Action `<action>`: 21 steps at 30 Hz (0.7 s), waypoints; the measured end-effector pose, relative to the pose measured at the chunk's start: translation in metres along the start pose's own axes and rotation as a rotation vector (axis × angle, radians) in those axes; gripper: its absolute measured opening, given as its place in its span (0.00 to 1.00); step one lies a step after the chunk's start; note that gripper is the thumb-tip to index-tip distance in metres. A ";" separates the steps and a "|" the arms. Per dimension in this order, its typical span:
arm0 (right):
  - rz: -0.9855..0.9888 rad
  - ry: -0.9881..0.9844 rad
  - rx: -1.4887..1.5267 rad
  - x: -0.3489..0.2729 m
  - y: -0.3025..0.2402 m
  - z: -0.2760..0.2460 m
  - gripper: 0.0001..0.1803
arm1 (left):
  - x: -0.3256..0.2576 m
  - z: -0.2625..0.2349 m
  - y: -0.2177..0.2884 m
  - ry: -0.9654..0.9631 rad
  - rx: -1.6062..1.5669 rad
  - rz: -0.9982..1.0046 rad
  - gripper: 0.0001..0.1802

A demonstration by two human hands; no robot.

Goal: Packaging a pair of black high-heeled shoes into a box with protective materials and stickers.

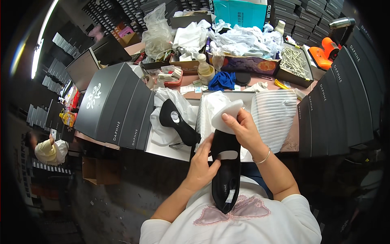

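The person holds 1 black shoe (226,171) over their lap, toe pointing down toward their shirt. The left hand (202,164) wraps around the side of the shoe, with the fingers curled and the thumb pressed on it. The right hand (243,129) holds a wad of white paper (226,115) at the top of the shoe. Its fingers are bent around the paper and grip it tight.

The paper is only at the mouth of the shoe. Most of the wad is out in the open, so I think the stuffing is just begun for this shoe. It looks like the paper needs to be pushed down inside.

A 2nd black shoe (177,122) lies on white wrapping paper (162,134) in an open box on the table, just to the left of the hands. I cannot tell if that one has paper inside it. It seems to be set down in its place, so about half of the pair looks done.

A stack of white foam sheets (274,114) sits just to the right of the hands. Rows of dark shoe boxes (118,105) stand on both sides of the table. The far end of the table (191,81) is full of white bags, a blue cloth (222,80) and small bottles.
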State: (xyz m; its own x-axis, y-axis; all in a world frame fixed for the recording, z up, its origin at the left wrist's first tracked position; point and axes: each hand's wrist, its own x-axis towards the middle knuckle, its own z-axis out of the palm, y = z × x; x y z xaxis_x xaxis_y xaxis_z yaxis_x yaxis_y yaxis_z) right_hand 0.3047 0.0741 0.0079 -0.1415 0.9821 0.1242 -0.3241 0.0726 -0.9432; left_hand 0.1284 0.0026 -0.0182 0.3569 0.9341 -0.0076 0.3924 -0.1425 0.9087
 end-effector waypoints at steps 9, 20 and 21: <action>-0.273 0.056 -0.370 -0.011 -0.007 -0.009 0.10 | 0.004 0.035 0.003 0.038 -1.147 -0.482 0.36; -0.450 -0.291 -1.608 -0.049 -0.017 0.005 0.09 | -0.015 0.027 -0.004 -0.041 -1.117 -0.379 0.54; -0.534 -0.195 -1.538 -0.044 -0.010 0.005 0.10 | -0.018 0.028 0.003 -0.019 -1.119 -0.412 0.54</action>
State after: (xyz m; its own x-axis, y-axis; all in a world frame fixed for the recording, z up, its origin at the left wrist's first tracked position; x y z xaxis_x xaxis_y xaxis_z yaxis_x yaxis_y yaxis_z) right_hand 0.3092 0.0290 0.0131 -0.4728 0.7638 0.4394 0.7912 0.5875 -0.1700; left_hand 0.1471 -0.0238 -0.0272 0.3932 0.8363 -0.3821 -0.4730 0.5404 0.6959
